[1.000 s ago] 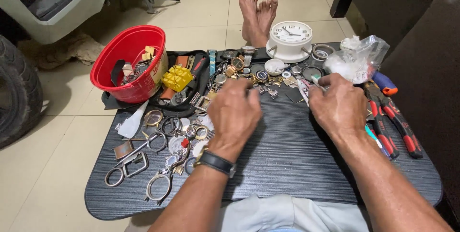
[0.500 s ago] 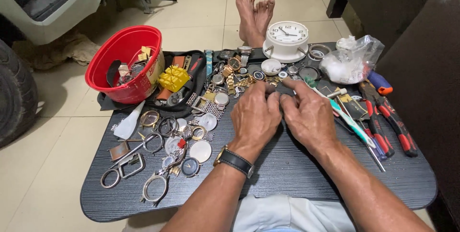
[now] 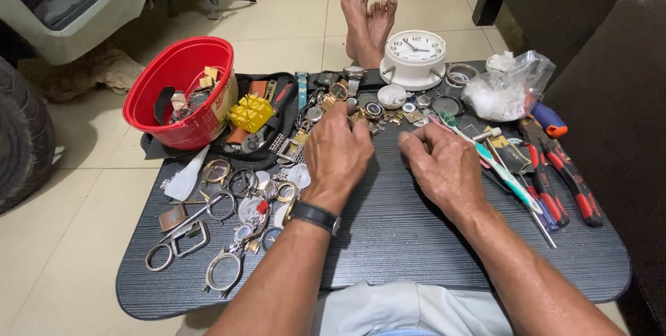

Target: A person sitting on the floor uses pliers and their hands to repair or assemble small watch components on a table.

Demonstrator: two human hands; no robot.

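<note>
Left hand [image 3: 338, 150] is resting knuckles-up on the dark ribbed oval worktop [image 3: 388, 239], fingers curled down into the scatter of small metal watch parts [image 3: 368, 115] at the far middle of the board. Can't tell whether it's pinching anything: the fingertips are hidden under the hand. A dark-strapped wristwatch [image 3: 314, 215] is sitting on that wrist.

Right hand [image 3: 444, 162] is lying just beside it, loosely closed, thumb and forefinger drawn together at the near edge of the same scatter. If it's gripping something, the piece is too small to make out.

Risks, as I'm judging them:
- Parts are tiny and loose, the board has no raised rim, so a sweep of either wrist is likely sending pieces onto the tiled floor.
- The thin white-and-teal stick tool [image 3: 506, 173] is lying right against the right hand; a nudge is rolling it into the red-handled pliers [image 3: 562, 183].
- The clear plastic bag of white stuff [image 3: 510, 89] and the round white alarm clock [image 3: 415, 56] are crowding the far edge.

Look of the parts: round cases, rings and bezels, gold and steel tones, some with dark dials, packed touching each other. More empty rings and metal loops [image 3: 229, 204] are spreading to the left, near the red plastic bowl [image 3: 182, 93] and yellow block [image 3: 251, 112].
</note>
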